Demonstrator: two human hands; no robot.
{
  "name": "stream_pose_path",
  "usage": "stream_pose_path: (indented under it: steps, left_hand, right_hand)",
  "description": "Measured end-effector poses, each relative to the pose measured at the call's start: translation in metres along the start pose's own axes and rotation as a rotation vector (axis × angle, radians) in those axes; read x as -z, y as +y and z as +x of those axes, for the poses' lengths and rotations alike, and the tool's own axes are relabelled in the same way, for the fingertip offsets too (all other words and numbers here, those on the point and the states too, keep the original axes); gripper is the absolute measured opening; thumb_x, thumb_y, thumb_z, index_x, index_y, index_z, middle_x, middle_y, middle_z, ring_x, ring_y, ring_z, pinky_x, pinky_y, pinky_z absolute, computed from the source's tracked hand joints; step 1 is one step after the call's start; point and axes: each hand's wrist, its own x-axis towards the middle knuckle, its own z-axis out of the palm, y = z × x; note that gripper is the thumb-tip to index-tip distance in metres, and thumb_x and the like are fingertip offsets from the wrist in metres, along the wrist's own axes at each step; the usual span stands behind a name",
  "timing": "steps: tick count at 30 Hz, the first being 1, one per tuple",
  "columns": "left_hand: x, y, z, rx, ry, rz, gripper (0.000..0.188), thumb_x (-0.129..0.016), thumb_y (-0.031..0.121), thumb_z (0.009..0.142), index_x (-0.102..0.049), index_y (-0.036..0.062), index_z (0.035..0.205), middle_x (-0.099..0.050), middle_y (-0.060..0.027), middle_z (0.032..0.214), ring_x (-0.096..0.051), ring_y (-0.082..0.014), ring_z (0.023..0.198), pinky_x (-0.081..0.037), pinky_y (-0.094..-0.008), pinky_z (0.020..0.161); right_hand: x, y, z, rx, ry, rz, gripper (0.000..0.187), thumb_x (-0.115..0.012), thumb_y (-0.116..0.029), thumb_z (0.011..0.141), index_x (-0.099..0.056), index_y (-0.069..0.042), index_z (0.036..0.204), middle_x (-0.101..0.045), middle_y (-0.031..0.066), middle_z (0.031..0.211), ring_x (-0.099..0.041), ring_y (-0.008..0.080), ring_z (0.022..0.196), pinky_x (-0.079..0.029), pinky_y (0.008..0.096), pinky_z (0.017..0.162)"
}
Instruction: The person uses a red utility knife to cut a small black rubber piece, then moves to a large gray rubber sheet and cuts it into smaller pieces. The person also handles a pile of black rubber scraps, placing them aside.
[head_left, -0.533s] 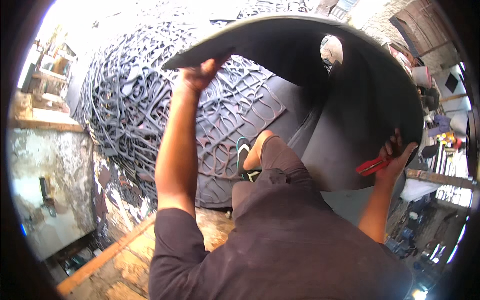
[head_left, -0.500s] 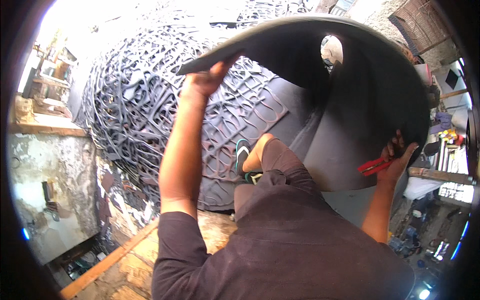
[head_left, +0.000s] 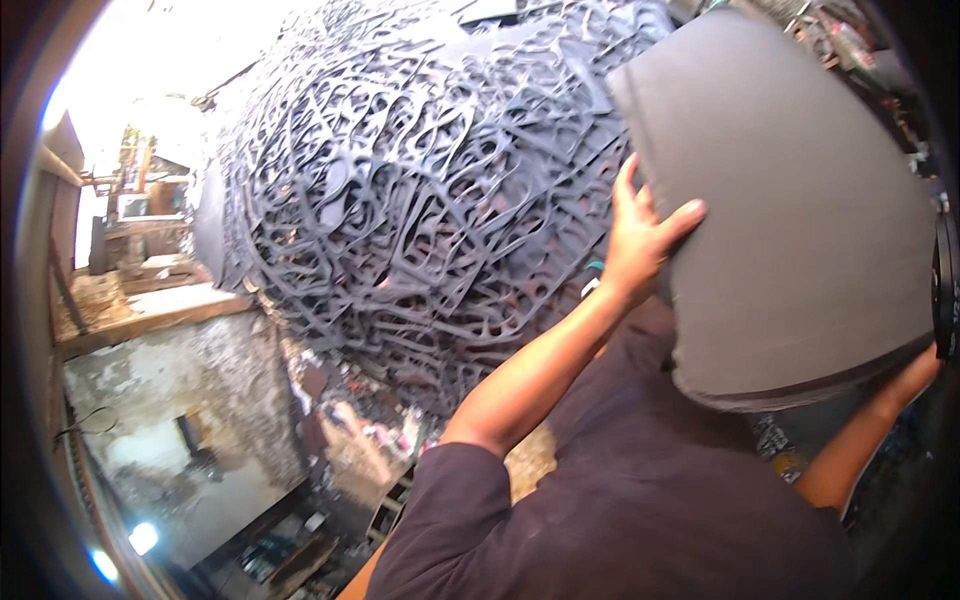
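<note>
A large dark grey sheet, bent in a curve and looking like foam rubber [head_left: 790, 220], fills the right side. My left hand [head_left: 640, 235] grips its left edge, the thumb lying on the broad face and the fingers along the rim. My right hand [head_left: 918, 372] is at the sheet's lower right edge, at the rim of the picture. Its fingers are hidden there, and the red object it held earlier does not show.
A big tangled heap of dark cut-out sheet offcuts [head_left: 400, 200] lies ahead and to the left. Further left are a stained pale wall panel [head_left: 170, 400] and a wooden beam [head_left: 150, 322]. Clutter [head_left: 850, 45] stands at the far right corner.
The sheet has swung to the right and turned its broad face toward me. My left hand moved right with its edge, my right hand further right and down. The view shifted left.
</note>
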Motion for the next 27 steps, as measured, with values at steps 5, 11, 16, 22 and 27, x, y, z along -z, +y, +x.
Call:
stream_pose_path:
  steps: [5,11,16,22,27]
  left_hand:
    - [0.083,0.015,0.022,0.446,-0.083,-0.135,0.104,-0.074,0.048,0.088,-0.011,0.0024,0.157,-0.041,-0.0207,0.151,-0.045,-0.0302,0.138,-0.04,-0.0461,0.112]
    - [0.165,-0.007,0.121,0.49,0.15,-0.276,0.117,-0.066,0.069,0.083,-0.015,-0.0092,0.153,-0.028,-0.0288,0.156,-0.035,-0.0353,0.144,-0.045,-0.0525,0.11]
    - [0.172,-0.077,0.159,0.736,0.128,-0.086,0.127,-0.068,0.073,0.08,-0.006,-0.0091,0.155,-0.014,-0.0323,0.16,-0.024,-0.0422,0.148,-0.04,-0.0556,0.112]
    - [0.149,-0.143,0.188,0.716,0.051,-0.179,0.083,-0.073,0.053,0.085,-0.047,-0.0062,0.137,-0.06,-0.0208,0.133,-0.061,-0.0282,0.119,-0.051,-0.0439,0.101]
    - [0.041,-0.065,0.19,0.219,-0.244,0.323,0.053,-0.075,0.031,0.086,-0.061,-0.0052,0.122,-0.072,-0.0171,0.108,-0.071,-0.0298,0.095,-0.057,-0.0424,0.084]
  right_hand:
    - [0.019,-0.007,-0.031,-0.366,-0.029,0.284,0.051,-0.07,-0.037,0.089,-0.062,0.0,0.124,-0.064,0.0068,0.12,-0.062,0.0207,0.107,-0.049,0.0333,0.093]
    - [0.071,-0.02,-0.075,-0.454,0.2,0.25,0.056,-0.061,-0.044,0.089,-0.061,-0.003,0.126,-0.061,0.0095,0.123,-0.059,0.0237,0.11,-0.045,0.0355,0.095]
    - [0.222,0.064,-0.109,-0.576,0.286,0.024,0.066,-0.068,-0.047,0.082,-0.061,-0.001,0.127,-0.061,0.0105,0.125,-0.057,0.0244,0.11,-0.045,0.0351,0.097]
    - [0.261,0.071,-0.178,-0.646,0.424,0.079,0.057,-0.071,-0.039,0.082,-0.061,-0.001,0.122,-0.063,0.0106,0.114,-0.06,0.0252,0.1,-0.049,0.0351,0.087]
    - [0.3,0.094,-0.215,-0.592,0.344,-0.314,0.046,-0.076,-0.031,0.083,-0.062,-0.001,0.116,-0.063,0.0116,0.099,-0.062,0.0258,0.092,-0.052,0.0357,0.084]
